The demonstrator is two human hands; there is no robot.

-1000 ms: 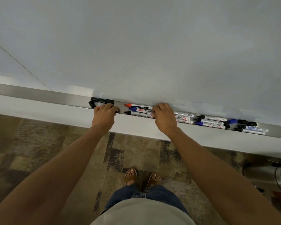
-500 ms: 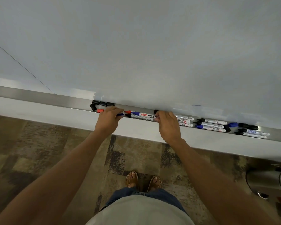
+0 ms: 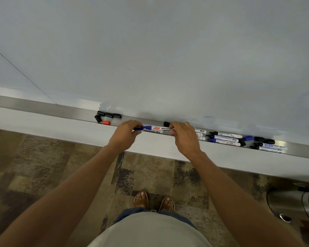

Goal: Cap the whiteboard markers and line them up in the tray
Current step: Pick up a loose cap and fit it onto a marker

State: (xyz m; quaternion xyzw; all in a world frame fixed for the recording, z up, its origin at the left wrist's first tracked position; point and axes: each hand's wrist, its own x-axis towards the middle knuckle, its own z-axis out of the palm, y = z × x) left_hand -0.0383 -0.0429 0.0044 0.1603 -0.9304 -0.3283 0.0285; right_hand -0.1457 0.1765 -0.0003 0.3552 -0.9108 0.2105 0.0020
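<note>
Blue marker (image 3: 157, 128) spans between both hands above tray (image 3: 43, 108): left hand (image 3: 126, 133) pinches blue cap (image 3: 138, 128) at its tip, right hand (image 3: 183, 134) grips barrel end.

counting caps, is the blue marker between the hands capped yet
Not fully: the blue-and-white whiteboard marker shows its blue neck, and the left hand holds a blue cap at its tip.

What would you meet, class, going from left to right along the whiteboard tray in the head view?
Loose black caps → red cap → left hand → blue marker held between both hands → right hand → uncapped markers → loose blue cap → last markers at the tray end.
</note>
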